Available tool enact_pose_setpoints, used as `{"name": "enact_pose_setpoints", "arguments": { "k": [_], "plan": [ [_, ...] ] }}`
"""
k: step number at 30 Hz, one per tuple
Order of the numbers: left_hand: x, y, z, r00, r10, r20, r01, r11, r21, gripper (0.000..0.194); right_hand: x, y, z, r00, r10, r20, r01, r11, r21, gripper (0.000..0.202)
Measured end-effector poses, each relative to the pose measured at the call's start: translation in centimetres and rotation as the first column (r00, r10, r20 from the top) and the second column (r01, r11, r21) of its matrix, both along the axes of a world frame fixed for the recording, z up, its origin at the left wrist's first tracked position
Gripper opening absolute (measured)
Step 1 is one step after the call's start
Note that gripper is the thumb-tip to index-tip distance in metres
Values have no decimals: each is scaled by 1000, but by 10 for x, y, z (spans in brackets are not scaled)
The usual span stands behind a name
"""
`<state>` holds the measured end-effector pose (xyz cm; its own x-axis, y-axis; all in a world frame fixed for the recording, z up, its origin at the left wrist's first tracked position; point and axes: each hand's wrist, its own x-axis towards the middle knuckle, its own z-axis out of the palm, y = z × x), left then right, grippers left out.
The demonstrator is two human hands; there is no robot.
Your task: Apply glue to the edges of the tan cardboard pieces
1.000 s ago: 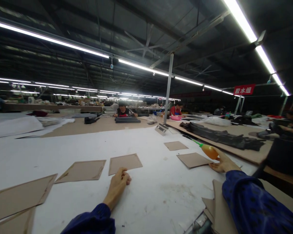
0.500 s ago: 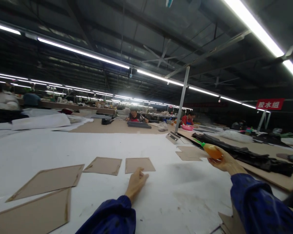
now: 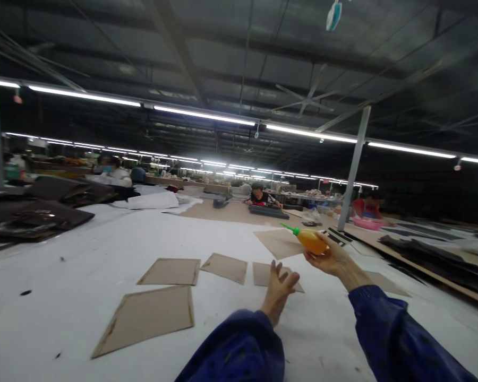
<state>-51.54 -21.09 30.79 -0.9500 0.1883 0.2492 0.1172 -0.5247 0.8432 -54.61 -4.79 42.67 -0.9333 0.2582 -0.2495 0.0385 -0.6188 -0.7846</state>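
Note:
My right hand (image 3: 331,258) grips a squeeze bottle (image 3: 311,242) of orange-yellow liquid, tilted so its green nozzle points left and slightly up, above the white table. Just left of it, my left hand (image 3: 279,291) has its fingers spread and holds nothing. Beneath and behind those fingers lies a small beige board piece (image 3: 261,274), partly covered; whether they touch it I cannot tell. To its left lie a second small piece (image 3: 224,267), a wider one (image 3: 169,271) and a large one (image 3: 149,316), with brownish strips along some edges. Another beige sheet (image 3: 274,241) extends behind the bottle.
The white table (image 3: 115,249) spreads around my hands. Dark folded material (image 3: 35,204) is piled at the left. A metal post (image 3: 354,167) rises at the right, near more dark material (image 3: 434,262). A co-worker (image 3: 261,197) sits across the table.
The view has turned left, so the table's contents appear farther right. My right hand has brought the bottle closer to my left hand. The left fingers, curled before, are now spread.

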Motion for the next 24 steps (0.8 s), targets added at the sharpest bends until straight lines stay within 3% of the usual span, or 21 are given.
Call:
{"name": "enact_pose_setpoints", "arguments": {
  "k": [2, 6, 12, 15, 17, 21, 24],
  "plan": [
    [-2, -8, 6, 999, 49, 6, -50, 991, 121, 88, -1, -24, -11, 998, 66, 6, -66, 998, -18, 27],
    [-9, -19, 11, 985, 145, 91, -162, 962, 218, 43, 1, -52, -33, 990, 137, 16, -137, 990, -33, 25],
    [-25, -25, 6, 945, 215, 247, -277, 928, 251, 14, 9, -58, -67, 984, 179, -12, -179, 983, -36, 23],
    [-29, -30, 5, 912, 246, 327, -334, 909, 249, 4, 13, -48, -79, 983, 185, -16, -185, 982, -31, 23],
    [-29, -31, 5, 904, 242, 353, -336, 912, 236, 3, 15, -38, -81, 991, 125, -43, -125, 992, -5, 20],
    [-22, -26, 4, 944, 152, 294, -217, 955, 202, 11, 24, -20, -69, 979, -3, -204, 13, 999, 48, 17],
    [-15, -19, 2, 967, 74, 244, -115, 981, 157, 20, 34, -15, -58, 944, 11, -330, 39, 989, 145, 26]
  ]
}}
